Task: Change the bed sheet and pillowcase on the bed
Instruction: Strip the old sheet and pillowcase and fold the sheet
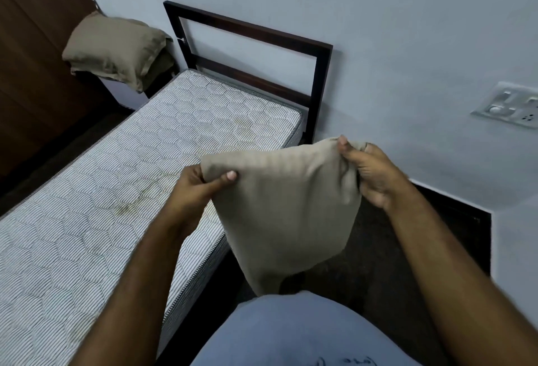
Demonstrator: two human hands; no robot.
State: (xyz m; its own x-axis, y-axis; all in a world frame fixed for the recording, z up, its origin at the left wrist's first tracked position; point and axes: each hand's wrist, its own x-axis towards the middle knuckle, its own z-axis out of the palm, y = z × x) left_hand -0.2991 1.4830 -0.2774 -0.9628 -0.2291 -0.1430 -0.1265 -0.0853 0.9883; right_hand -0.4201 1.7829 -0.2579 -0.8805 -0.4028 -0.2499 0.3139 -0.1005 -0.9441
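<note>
A beige folded cloth [286, 208], sheet or pillowcase I cannot tell, hangs in front of me beside the bed. My left hand [198, 191] pinches its upper left corner between thumb and fingers. My right hand [369, 175] grips its bunched upper right corner. The striped, quilted mattress [116, 179] lies bare on the bed, with some yellowish stains. A pillow in a tan case [116, 51] sits beyond the bed's far left corner, against a brown wooden panel.
The dark headboard frame [250, 36] stands against the pale blue wall. A switch and socket plate [508, 105] is on the wall at the right. Dark floor runs between the bed and the wall, where I stand.
</note>
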